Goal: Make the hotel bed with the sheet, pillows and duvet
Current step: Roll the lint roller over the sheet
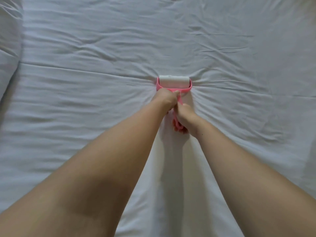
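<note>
A white sheet (102, 108) covers the whole bed and is wrinkled, with creases fanning out from the middle. A pink lint roller (173, 82) with a white roll presses into the sheet at the centre. My left hand (166, 98) grips the upper part of the pink handle just below the roll. My right hand (185, 117) grips the lower end of the handle, close behind the left. Both arms stretch forward over the sheet.
A white pillow or folded bedding (9, 48) lies at the far left edge. A straight fold line runs across the sheet from the left toward the roller. A dark shadow falls along the right edge.
</note>
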Motion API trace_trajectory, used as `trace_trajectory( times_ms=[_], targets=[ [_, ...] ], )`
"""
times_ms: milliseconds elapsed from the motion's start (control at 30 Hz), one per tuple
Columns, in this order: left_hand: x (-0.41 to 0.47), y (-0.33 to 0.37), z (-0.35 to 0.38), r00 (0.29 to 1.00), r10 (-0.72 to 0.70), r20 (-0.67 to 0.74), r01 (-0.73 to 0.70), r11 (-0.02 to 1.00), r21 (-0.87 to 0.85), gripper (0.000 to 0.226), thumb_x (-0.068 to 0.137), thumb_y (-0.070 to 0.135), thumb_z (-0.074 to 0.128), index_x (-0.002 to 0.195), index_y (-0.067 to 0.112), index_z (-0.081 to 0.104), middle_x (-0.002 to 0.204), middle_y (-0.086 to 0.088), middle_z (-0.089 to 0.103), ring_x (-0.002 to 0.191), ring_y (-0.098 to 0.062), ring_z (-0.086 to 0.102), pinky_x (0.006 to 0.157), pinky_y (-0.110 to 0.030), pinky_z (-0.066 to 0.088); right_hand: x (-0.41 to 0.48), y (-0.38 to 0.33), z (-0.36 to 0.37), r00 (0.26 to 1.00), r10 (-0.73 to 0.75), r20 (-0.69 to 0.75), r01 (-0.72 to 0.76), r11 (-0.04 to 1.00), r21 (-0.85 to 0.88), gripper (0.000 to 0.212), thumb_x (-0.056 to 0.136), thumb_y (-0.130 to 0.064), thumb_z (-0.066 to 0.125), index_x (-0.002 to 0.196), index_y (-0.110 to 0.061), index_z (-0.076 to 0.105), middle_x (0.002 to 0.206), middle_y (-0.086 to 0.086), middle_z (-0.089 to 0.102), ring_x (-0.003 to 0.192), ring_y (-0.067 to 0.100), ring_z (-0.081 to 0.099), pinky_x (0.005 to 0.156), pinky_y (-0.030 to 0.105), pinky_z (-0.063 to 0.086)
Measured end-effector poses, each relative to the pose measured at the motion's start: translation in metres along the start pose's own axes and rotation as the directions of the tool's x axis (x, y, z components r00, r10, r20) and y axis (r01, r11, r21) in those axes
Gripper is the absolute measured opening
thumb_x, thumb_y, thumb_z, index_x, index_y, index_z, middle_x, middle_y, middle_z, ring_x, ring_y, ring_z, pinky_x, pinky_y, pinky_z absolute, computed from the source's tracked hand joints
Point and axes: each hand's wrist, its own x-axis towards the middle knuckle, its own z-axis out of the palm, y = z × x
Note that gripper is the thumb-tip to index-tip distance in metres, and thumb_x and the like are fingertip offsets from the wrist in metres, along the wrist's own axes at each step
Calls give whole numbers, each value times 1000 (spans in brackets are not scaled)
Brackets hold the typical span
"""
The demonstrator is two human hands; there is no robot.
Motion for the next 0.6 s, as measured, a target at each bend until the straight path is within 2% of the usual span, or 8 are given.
trace_trajectory(
  times_ms=[100,200,300,467,600],
  targets=[
    [15,10,-1,999,-7,-31,5,999,-50,45,96,39,50,118,1,59,110,-18,66,101,-32,63,95,-41,50,16,-9,-4,1000,8,9,-8,1000,11,74,96,-66,9,75,-10,51,42,6,46,32,16,41,36,15,26],
    [20,11,1,1000,-28,-13,26,996,-90,44,95,39,52,116,1,60,109,-17,67,91,-30,64,90,-38,53,19,-10,-6,999,41,23,-41,999,21,72,93,-70,9,82,-15,54,52,8,48,36,17,41,39,17,26],
    [14,5,6,1000,-27,-8,27,995,-97,42,96,37,51,116,2,60,107,-16,66,95,-30,63,88,-36,51,12,-3,-7,999,34,12,-34,999,18,77,92,-73,7,84,-12,55,50,7,48,33,16,41,34,16,25],
    [-16,-13,11,994,-92,59,95,994,-57,43,96,40,50,111,2,62,89,-10,59,74,-22,53,73,-32,47,-17,20,-3,998,53,21,-52,998,-27,84,91,-73,7,97,-8,60,45,5,47,29,13,40,35,16,27],
    [-54,-34,19,983,-137,123,144,988,-55,41,97,38,49,115,4,60,77,-3,54,61,-14,47,67,-30,43,-49,49,2,998,55,42,-53,998,-34,81,92,-71,8,100,-9,60,49,5,47,36,15,42,38,19,28]
  ],
)
